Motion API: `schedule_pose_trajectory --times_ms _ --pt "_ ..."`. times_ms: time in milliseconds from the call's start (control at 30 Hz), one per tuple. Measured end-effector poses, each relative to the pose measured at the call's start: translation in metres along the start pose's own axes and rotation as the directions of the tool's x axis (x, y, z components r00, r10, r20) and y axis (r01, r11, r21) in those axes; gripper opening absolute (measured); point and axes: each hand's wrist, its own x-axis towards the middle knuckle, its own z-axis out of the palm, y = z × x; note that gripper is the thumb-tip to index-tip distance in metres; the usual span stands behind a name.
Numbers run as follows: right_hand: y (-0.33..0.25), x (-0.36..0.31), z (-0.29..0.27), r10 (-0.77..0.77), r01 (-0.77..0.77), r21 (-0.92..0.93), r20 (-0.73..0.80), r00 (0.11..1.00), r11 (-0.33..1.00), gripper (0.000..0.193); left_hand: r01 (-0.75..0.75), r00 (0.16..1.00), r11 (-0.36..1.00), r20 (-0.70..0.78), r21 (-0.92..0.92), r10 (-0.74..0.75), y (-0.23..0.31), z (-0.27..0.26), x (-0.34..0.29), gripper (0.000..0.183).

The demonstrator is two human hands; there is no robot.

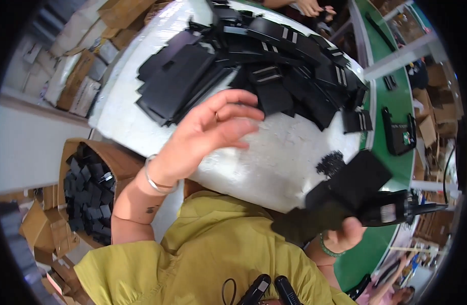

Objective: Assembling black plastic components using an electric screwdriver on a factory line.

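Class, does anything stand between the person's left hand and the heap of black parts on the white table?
Nothing visible does: the left hand is open, its fingers beside the heap of black parts; whether they touch is unclear.

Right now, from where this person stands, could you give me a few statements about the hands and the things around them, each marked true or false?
1. The right hand holds a black part. True.
2. The left hand is clenched around a cable. False: its fingers are loosely curled and it holds nothing.
3. The cardboard box on the left is filled with white pieces. False: the pieces in it are black.
4. A small dark heap lies on the white table. True.
5. The left wrist wears a green bracelet. False: its bracelet is silver-coloured.
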Motion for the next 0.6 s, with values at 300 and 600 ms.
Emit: schedule_pose_trajectory --times_ms 300,600 --pt "0.005 0.041 0.045 0.178 -0.181 0.006 0.158 0.971 0.983 0.078 -0.330 0.790 0.907 -0.450 0.262 0.417 0.013 -0.062 -0.043 0.030" --pt "-0.005 0.052 0.021 0.153 -0.153 0.006 -0.083 0.985 0.988 0.054 0.489 0.573 0.782 -0.818 0.388 0.048 0.022 -0.254 -0.083 0.037"
